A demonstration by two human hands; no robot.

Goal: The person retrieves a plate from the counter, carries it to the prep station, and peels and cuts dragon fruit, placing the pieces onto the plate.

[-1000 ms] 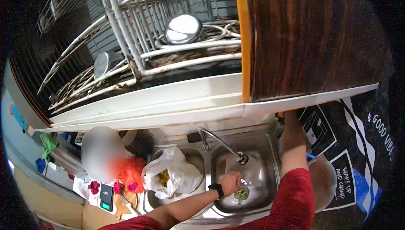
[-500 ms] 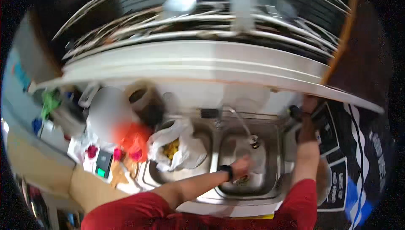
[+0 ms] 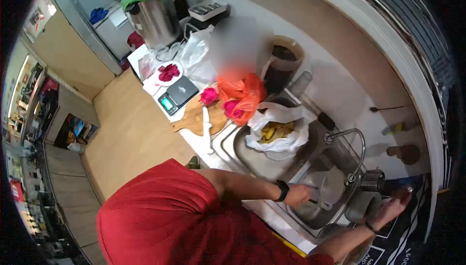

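My left hand (image 3: 297,196), with a black watch on the wrist, is in the right sink basin (image 3: 316,222). Its fingers are closed on something thin and dark that I cannot make out, beside a clear, shiny item. A pale round lid or plate (image 3: 333,186) lies near it under the faucet (image 3: 350,178). Past the basin's right edge, my right hand (image 3: 392,209) reaches out above a grey container (image 3: 363,206), close to a perforated metal holder (image 3: 373,180). A small shiny thing (image 3: 410,189) shows at its dim fingertips; their grip is unclear.
A white bag (image 3: 291,141) of yellowish peels sits in the left basin. Left of it are a red bag (image 3: 242,95), a knife (image 3: 207,131) on a wooden board (image 3: 191,118), a scale (image 3: 178,94) and a plate of magenta pieces (image 3: 169,73). A blurred area stands behind.
The view has swung left, showing more counter and floor. My left hand stays in the right basin. My right hand remains stretched beyond the sink, now with a shiny thing at its fingertips.
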